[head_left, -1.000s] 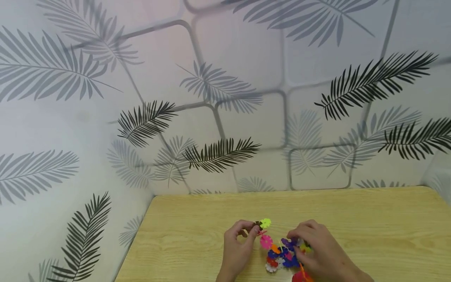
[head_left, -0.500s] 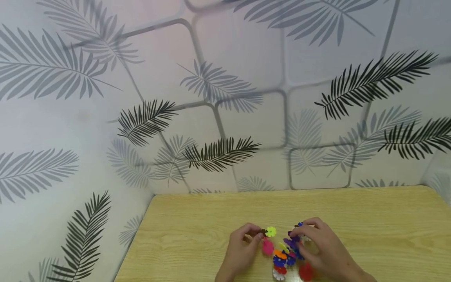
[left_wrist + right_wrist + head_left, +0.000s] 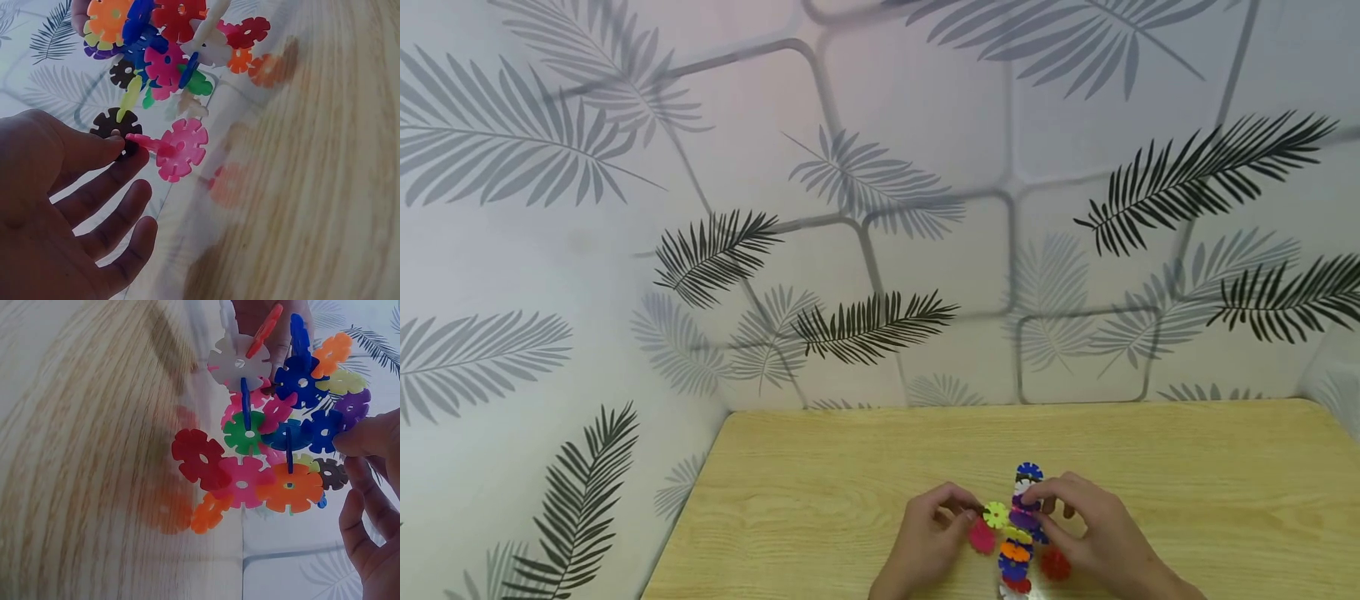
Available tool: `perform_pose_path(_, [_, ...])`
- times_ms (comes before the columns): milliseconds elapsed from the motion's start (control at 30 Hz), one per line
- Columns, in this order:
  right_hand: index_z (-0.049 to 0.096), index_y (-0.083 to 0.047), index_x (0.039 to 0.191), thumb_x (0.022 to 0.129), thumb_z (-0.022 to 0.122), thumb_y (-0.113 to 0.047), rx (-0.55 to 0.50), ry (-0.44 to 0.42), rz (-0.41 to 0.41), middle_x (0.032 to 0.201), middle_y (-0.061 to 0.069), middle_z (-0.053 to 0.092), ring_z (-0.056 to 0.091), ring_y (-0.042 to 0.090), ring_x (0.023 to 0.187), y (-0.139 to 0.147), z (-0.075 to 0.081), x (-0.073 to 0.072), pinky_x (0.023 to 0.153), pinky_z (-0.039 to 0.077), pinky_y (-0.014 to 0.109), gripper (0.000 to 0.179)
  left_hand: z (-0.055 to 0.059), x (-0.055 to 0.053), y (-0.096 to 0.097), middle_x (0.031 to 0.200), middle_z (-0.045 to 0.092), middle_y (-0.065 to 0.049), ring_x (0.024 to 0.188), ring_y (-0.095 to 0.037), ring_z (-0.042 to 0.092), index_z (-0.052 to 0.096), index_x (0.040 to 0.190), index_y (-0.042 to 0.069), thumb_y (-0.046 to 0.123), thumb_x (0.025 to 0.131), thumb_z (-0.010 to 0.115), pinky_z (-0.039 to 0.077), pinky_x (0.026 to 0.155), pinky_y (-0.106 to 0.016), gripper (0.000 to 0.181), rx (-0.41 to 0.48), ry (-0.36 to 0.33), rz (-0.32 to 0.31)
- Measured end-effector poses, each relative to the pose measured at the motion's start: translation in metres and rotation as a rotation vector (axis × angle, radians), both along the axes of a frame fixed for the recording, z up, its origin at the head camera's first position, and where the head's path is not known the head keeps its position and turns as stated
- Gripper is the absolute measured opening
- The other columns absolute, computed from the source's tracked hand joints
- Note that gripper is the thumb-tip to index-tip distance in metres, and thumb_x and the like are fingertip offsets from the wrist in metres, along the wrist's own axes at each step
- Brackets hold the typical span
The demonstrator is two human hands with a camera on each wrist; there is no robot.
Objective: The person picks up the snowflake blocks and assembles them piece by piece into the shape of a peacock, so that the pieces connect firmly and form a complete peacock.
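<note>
My left hand [image 3: 925, 537] pinches a dark brown snowflake disc [image 3: 111, 123] between thumb and index finger. Slotted to it are a yellow disc [image 3: 996, 515] and pink discs [image 3: 186, 150]. To the right, my right hand [image 3: 1093, 529] holds a larger cluster of interlocked snowflake discs, its thumb and fingers at a blue disc [image 3: 325, 431] and a purple disc [image 3: 353, 407]. Orange [image 3: 290, 487], green [image 3: 245, 432], white [image 3: 239, 362] and red [image 3: 199, 459] discs are among the cluster. The yellow disc lies close beside the cluster; whether they are joined I cannot tell.
Both hands work above a light wooden table [image 3: 812, 483], whose glossy top reflects the discs. Behind it rises a wall [image 3: 970, 275] with a leaf pattern, and another wall [image 3: 587, 292] stands at the left.
The right hand has turned the cluster, which now shows as an upright column in the head view. My left hand has shifted right and slightly down, bringing its discs close beside it.
</note>
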State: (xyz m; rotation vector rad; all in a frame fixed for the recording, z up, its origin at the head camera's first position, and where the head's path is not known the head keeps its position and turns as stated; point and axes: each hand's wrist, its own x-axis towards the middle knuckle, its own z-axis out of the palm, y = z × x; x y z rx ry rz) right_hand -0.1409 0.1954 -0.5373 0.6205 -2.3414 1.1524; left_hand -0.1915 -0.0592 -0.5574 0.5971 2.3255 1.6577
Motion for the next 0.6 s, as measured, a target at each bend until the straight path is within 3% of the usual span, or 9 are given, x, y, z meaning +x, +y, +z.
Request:
perform_pose_path(233, [0.075, -0.025, 0.109, 0.073, 0.092, 0.014, -0.013, 0.002, 0.001, 0.101, -0.012, 0.076, 0.062, -0.002, 0.085, -0.0003, -0.0003, -0.0002, 0.065, 0.054, 0.02, 0.056, -0.0017, -0.0012, 0.0022, 0.111, 0.082, 0.002, 0.098, 0.001, 0.067, 0.079, 0.111, 0.018, 0.014, 0.106, 0.069, 0.054, 0.083, -0.019, 0.012, -0.018, -0.013, -0.008])
perform_pose_path(433, [0.076, -0.025, 0.11, 0.072, 0.091, 0.017, -0.034, 0.02, 0.018, 0.101, -0.012, 0.077, 0.063, -0.001, 0.084, -0.0003, -0.0012, -0.0001, 0.064, 0.054, 0.021, 0.058, -0.0043, -0.0014, 0.0019, 0.11, 0.082, 0.002, 0.094, 0.001, 0.066, 0.079, 0.109, 0.019, 0.012, 0.105, 0.07, 0.054, 0.081, -0.018, 0.013, -0.033, 0.006, 0.034])
perform_pose_path(600, [0.076, -0.024, 0.111, 0.072, 0.09, 0.018, -0.045, 0.044, 0.04, 0.1, -0.011, 0.077, 0.062, -0.001, 0.084, -0.0018, -0.0031, -0.0007, 0.065, 0.053, 0.019, 0.059, -0.0069, -0.0002, 0.0042, 0.109, 0.082, 0.002, 0.093, 0.002, 0.065, 0.08, 0.109, 0.018, 0.013, 0.105, 0.071, 0.054, 0.079, -0.017, 0.012, -0.026, -0.004, 0.003])
